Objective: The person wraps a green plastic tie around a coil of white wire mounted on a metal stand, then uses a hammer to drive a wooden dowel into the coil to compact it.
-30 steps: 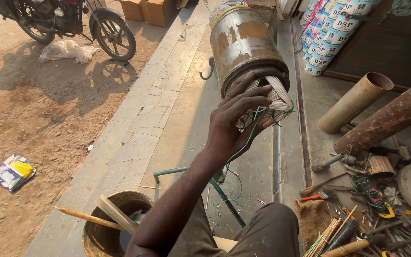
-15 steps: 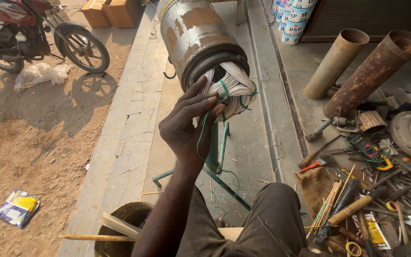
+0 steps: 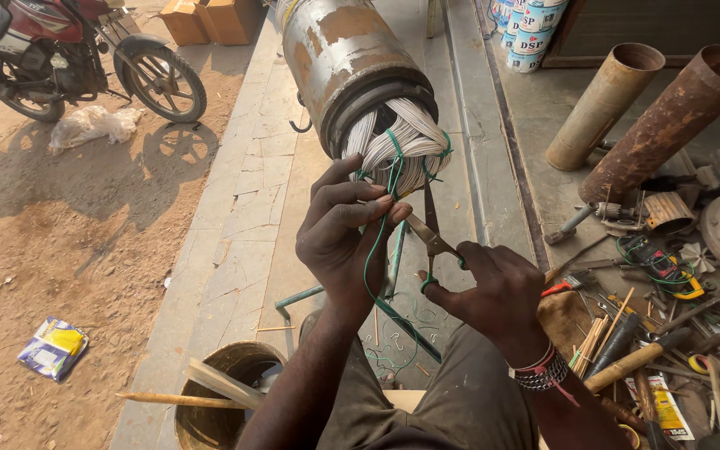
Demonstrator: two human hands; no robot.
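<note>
- Since half a second ago the right hand (image 3: 493, 287) has come into view with scissors (image 3: 429, 237); left hand (image 3: 343, 237) dropped from the coil end to just below it.
- Head view: metal cylinder (image 3: 347, 62), rusty and grey, lies on its side on a green stand (image 3: 393, 312); long axis runs from top of frame down toward the person, open end facing the camera.
- White wire coil (image 3: 402, 146) bulges out of that open end, bound with green cord (image 3: 372, 267).
- Left hand fingers pressed together, pinching the green cord just under the coil; cord hangs down from the pinch in a loop.
- Right hand closed around the scissors handles, fingers through the loops; blades slightly apart, tips pointing up toward the coil, near the cord.
- Hands near each other, not touching.
- Right of the person: two rusty pipes (image 3: 668, 125) lying tilted, clutter of tools (image 3: 652, 333) on the ground.
- Lower left: round basket (image 3: 218, 400) with wooden sticks across the rim.
- Upper left: parked motorbike (image 3: 68, 58) on dirt, plastic packet (image 3: 52, 348) on the ground.
</note>
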